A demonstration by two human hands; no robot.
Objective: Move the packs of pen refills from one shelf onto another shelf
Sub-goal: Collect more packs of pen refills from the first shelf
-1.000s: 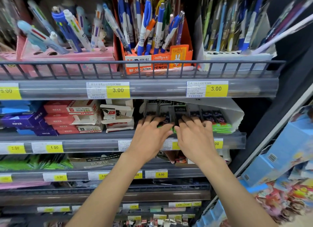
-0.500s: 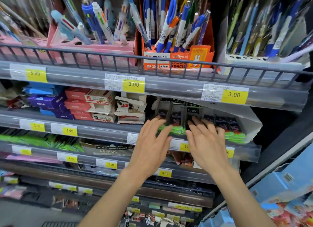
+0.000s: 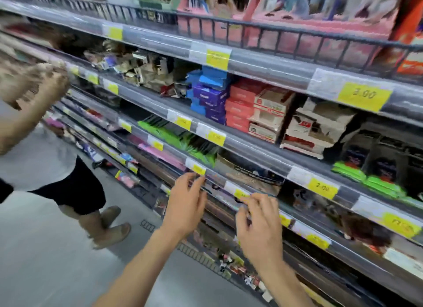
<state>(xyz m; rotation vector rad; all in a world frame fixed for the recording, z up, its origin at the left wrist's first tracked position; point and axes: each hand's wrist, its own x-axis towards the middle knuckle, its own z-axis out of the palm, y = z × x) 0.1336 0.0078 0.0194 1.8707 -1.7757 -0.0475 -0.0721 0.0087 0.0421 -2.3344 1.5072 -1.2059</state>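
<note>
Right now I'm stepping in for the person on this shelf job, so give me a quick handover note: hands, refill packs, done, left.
Left hand: open, holding nothing, in front of the rail of a lower shelf.
Right hand: fingers loosely curled, holding nothing as far as the blurred view shows, at the same rail.
Refill packs: on their shelf at far right, dark cards with green bases, in a white tray; neither hand touches them.
Done: no pack in either hand, and none can be told apart on another shelf.
Left: take the packs and set them on the other shelf.
Note: another person stands at left in the aisle.
</note>
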